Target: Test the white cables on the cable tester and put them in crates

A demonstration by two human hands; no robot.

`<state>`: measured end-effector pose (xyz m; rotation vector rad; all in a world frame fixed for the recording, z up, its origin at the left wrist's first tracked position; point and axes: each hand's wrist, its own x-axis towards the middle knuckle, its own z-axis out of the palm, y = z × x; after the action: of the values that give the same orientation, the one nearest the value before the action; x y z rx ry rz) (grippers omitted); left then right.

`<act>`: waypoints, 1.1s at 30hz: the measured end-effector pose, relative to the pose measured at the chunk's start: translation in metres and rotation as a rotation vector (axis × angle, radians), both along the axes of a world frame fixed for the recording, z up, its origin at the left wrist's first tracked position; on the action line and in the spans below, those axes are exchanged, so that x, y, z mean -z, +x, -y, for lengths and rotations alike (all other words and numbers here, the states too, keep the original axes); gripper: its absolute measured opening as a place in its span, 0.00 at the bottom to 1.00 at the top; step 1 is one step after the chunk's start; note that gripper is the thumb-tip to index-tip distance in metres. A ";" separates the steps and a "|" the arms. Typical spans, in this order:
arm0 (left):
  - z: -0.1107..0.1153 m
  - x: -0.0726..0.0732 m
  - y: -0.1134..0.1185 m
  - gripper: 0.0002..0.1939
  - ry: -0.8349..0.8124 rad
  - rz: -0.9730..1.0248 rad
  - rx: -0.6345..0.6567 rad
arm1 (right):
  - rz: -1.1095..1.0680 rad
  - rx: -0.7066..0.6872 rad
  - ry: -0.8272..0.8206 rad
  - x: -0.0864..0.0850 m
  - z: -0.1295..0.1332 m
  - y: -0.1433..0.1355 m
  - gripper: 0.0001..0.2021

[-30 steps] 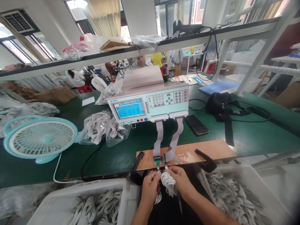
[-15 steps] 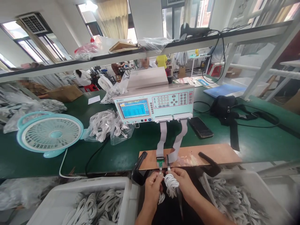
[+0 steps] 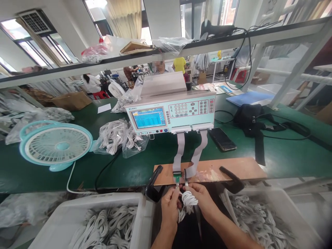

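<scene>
A coiled white cable (image 3: 190,198) hangs between my two hands at the near edge of the bench. My left hand (image 3: 170,202) is closed on one end of it, its plug up against the small green circuit board (image 3: 177,178). The thumb and fingers of my right hand (image 3: 201,197) pinch the other end, at the second connector (image 3: 186,178). Two grey ribbon cables (image 3: 178,152) run from these connectors up to the cable tester (image 3: 171,112), whose blue screen is lit. How deep the plugs sit is hidden by my fingers.
A wooden board (image 3: 207,170) with black clamps (image 3: 232,179) lies along the bench edge. Bins of coiled cables stand at left (image 3: 140,211) and right (image 3: 282,197). A fan (image 3: 62,146), bagged cables (image 3: 112,138), a phone (image 3: 222,139) and a black bag (image 3: 247,117) lie around the tester.
My left hand has shifted slightly up toward the green board. The cable coil hangs a little differently between my hands, and the whole view has moved slightly.
</scene>
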<state>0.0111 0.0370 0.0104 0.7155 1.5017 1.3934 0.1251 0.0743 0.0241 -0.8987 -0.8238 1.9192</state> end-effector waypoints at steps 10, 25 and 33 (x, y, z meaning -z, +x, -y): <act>-0.001 0.011 -0.001 0.23 0.010 -0.055 0.024 | -0.007 -0.022 0.011 -0.002 0.000 -0.001 0.19; -0.015 -0.001 -0.006 0.26 -0.019 -0.025 0.127 | -0.049 0.010 0.091 0.011 0.000 -0.006 0.19; -0.018 -0.002 -0.006 0.24 -0.034 -0.010 0.104 | -0.054 0.005 0.032 0.006 0.003 -0.009 0.21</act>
<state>0.0051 0.0546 0.0119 0.7696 1.4719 1.2851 0.1164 0.0714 0.0180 -0.8258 -0.8179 1.9125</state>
